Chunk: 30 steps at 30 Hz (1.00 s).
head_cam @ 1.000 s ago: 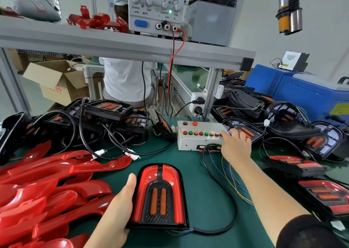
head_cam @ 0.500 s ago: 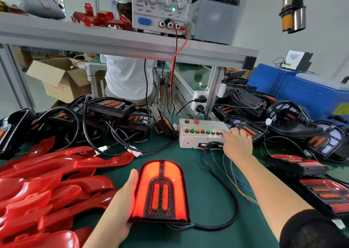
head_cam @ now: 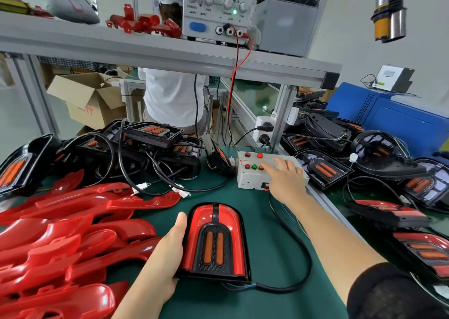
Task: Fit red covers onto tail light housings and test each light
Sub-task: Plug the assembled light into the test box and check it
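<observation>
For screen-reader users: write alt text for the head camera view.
A left hand holds a red-covered tail light on a green bench while the right hand touches a white button box. Loose red covers lie at left; black housings crowd the back and right.

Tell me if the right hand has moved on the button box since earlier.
Yes. The right hand slid left along the button box: its fingers now cover the row's middle buttons, not the right end.
</observation>
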Tool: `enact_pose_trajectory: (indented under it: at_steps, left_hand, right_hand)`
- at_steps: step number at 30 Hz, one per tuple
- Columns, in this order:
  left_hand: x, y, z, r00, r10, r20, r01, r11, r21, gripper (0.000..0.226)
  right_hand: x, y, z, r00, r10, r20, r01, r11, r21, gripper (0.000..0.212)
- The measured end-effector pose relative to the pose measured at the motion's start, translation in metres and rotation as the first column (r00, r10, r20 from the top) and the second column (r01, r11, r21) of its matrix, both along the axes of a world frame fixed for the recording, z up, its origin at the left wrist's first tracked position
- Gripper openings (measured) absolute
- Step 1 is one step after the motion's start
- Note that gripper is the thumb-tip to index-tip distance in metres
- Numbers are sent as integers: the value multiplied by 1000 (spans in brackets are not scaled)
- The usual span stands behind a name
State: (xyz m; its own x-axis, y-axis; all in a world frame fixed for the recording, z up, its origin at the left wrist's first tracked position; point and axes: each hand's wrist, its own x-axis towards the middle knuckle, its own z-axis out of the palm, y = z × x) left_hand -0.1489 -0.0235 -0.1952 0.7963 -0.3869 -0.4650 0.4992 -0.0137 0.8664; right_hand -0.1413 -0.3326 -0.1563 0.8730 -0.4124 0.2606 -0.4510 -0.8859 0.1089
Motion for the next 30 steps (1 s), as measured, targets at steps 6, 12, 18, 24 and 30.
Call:
enact_pose_trajectory:
  at_steps: [6, 12, 18, 24, 30]
  left_hand:
    - [-1, -1, 3, 1000, 19, 10, -19, 1000, -6, 59]
    - [-3, 0, 6, 1000, 10, 18, -10, 1000, 3, 59]
    - [-4, 0, 10, 1000, 10, -16, -11, 1000, -27, 56]
    - [-5, -1, 14, 1000, 13, -25, -14, 1000, -21, 55]
    - [-7, 0, 15, 999, 32, -11, -31, 999, 31, 58]
  right_hand:
    - [1, 0, -3, 1000, 3, -29, -4, 1000, -23, 74]
    - [2, 1, -2, 999, 4, -40, -5, 999, -35, 72]
    - [5, 3, 3, 999, 11, -51, -15, 997, -77, 67]
    - [6, 3, 4, 998, 19, -62, -25, 995, -96, 66]
    - [8, 5, 6, 998, 1, -68, -1, 1000, 0, 67]
